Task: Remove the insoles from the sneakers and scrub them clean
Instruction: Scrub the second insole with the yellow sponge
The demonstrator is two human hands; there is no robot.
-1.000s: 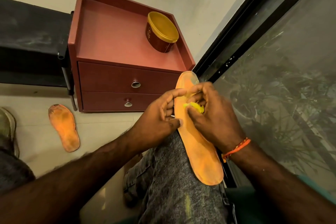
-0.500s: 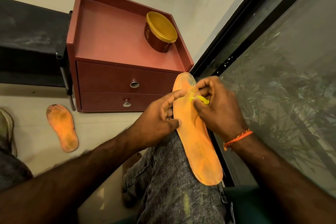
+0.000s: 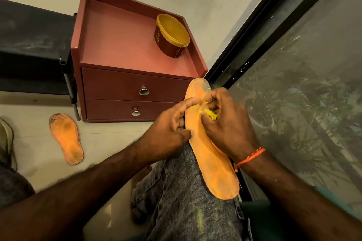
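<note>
An orange insole [image 3: 212, 164] lies along my grey-jeaned thigh, toe end pointing away. My left hand [image 3: 168, 131] holds its left edge, thumb on top and fingers curled under. My right hand [image 3: 225, 121] grips a small yellow scrubber [image 3: 210, 115] and presses it on the insole's upper part. A second orange insole [image 3: 66, 139], dirty at the toe, lies on the floor at the left. A sneaker [image 3: 5, 139] shows partly at the far left edge.
A red two-drawer cabinet [image 3: 135, 92] stands ahead with a yellow-lidded tub [image 3: 172, 35] on top. A black rack [image 3: 33, 49] is to its left. A dark-framed window [image 3: 293, 84] runs along my right side.
My right hand slid the yellow scrubber up toward the insole's toe, then back down a little. My left hand kept its hold on the insole.
</note>
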